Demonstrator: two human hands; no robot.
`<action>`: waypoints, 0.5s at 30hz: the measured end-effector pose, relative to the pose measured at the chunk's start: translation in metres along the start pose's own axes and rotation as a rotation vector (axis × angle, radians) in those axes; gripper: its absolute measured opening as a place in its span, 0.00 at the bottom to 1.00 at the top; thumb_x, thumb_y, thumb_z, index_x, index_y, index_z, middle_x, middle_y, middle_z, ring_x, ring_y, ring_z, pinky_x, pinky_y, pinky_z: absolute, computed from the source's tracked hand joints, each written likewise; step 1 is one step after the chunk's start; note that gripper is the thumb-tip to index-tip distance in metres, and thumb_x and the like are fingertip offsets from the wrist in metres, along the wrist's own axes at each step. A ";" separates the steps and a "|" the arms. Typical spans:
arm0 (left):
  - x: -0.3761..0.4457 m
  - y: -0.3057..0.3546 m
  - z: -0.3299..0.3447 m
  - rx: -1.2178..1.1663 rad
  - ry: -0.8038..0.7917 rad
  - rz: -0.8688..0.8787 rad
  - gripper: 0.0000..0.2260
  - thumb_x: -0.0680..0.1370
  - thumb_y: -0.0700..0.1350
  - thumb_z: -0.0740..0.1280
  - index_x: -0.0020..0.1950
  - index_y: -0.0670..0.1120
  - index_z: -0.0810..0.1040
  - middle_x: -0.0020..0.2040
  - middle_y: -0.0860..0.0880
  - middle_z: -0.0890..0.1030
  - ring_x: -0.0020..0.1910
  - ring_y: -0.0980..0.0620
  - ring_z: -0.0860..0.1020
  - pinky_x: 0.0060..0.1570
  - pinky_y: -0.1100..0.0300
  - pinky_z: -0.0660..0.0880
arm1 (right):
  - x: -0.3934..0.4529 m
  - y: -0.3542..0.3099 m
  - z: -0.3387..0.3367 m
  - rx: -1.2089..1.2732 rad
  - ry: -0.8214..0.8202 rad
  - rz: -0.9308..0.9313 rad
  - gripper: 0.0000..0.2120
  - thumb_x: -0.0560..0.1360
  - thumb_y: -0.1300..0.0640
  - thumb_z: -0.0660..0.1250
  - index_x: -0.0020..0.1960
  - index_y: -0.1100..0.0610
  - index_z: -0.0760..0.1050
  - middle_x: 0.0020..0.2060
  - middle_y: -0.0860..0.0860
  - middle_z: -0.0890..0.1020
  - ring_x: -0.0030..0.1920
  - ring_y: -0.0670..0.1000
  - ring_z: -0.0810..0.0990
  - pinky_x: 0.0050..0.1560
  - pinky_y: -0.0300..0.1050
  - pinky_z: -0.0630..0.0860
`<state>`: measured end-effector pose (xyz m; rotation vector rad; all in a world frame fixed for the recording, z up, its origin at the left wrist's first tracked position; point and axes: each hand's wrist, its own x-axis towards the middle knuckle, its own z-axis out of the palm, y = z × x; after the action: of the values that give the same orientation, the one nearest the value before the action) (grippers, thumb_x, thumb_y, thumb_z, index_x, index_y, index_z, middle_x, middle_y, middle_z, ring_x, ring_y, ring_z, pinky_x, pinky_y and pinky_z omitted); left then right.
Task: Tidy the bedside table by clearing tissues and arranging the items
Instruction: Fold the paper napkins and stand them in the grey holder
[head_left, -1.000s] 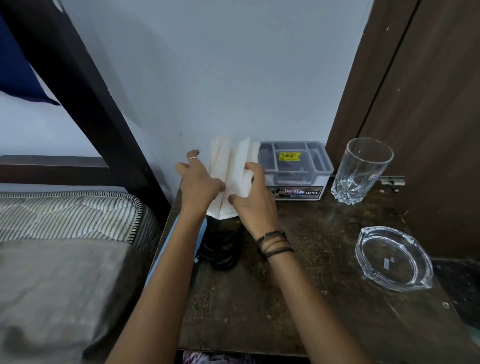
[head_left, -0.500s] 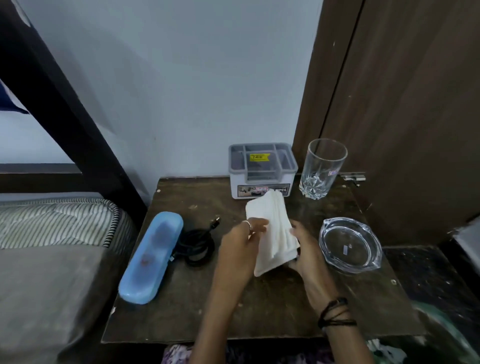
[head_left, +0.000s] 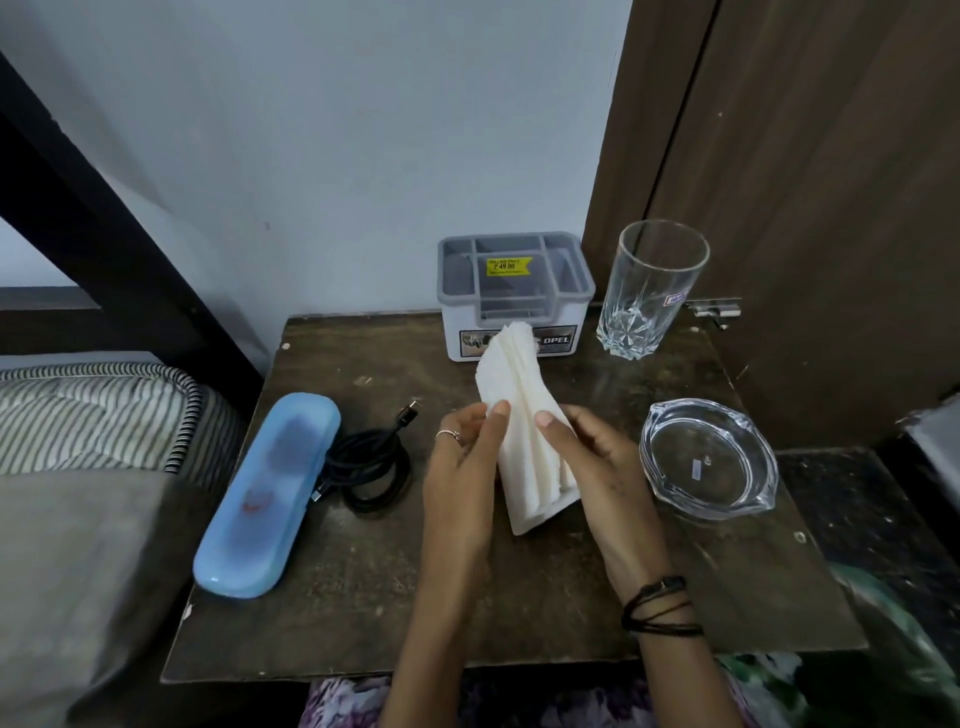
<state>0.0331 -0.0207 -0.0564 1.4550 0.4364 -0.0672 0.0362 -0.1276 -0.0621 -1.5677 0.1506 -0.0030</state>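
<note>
Both hands hold a stack of white tissues (head_left: 524, 431) above the middle of the dark wooden bedside table (head_left: 519, 613). The left hand (head_left: 462, 467) closes on the stack's left side, thumb on top near the fold. The right hand (head_left: 597, 467) closes on the right side, thumb pressed on the top sheet and fingers curled underneath. The stack tilts, its far end rising toward the back edge of the table and its near corner hanging just over the surface; whether that corner touches the wood cannot be told.

At the back edge stands a small grey-and-white organizer box (head_left: 514, 296) with open compartments and a yellow price sticker. Just beside it, at the back right corner, stands an upright clear drinking glass (head_left: 649, 291). Along the right edge, near the right hand, sits a clear glass ashtray (head_left: 709, 457). Along the left edge lies a closed light-blue case (head_left: 267, 493), set lengthwise from front to back. Just beside it, between the case and the left hand, lies a coiled black cable (head_left: 371, 467) with its plug pointing toward the back edge.

A striped mattress (head_left: 93, 415) sits to the left of the table.
</note>
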 end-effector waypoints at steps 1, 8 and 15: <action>0.001 0.002 -0.001 -0.036 -0.018 -0.020 0.14 0.75 0.56 0.64 0.56 0.49 0.76 0.52 0.50 0.83 0.49 0.52 0.82 0.51 0.54 0.79 | -0.001 -0.001 0.001 0.011 -0.022 0.000 0.06 0.74 0.53 0.66 0.47 0.52 0.81 0.42 0.49 0.85 0.45 0.46 0.81 0.47 0.38 0.75; 0.007 0.014 -0.006 -0.155 -0.055 -0.130 0.21 0.74 0.57 0.64 0.61 0.44 0.75 0.54 0.45 0.82 0.53 0.49 0.81 0.53 0.53 0.78 | -0.001 -0.004 0.002 0.066 -0.114 0.041 0.07 0.74 0.52 0.66 0.45 0.47 0.84 0.44 0.42 0.86 0.47 0.38 0.81 0.44 0.26 0.73; 0.010 0.012 -0.011 -0.107 -0.017 -0.127 0.13 0.77 0.47 0.64 0.59 0.44 0.75 0.45 0.51 0.81 0.40 0.55 0.79 0.27 0.68 0.74 | 0.001 -0.003 -0.010 -0.132 0.002 0.045 0.18 0.75 0.60 0.64 0.62 0.43 0.70 0.51 0.42 0.80 0.50 0.42 0.78 0.45 0.37 0.74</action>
<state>0.0429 -0.0062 -0.0488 1.3196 0.5109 -0.1549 0.0365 -0.1372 -0.0595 -1.6958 0.1904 0.0413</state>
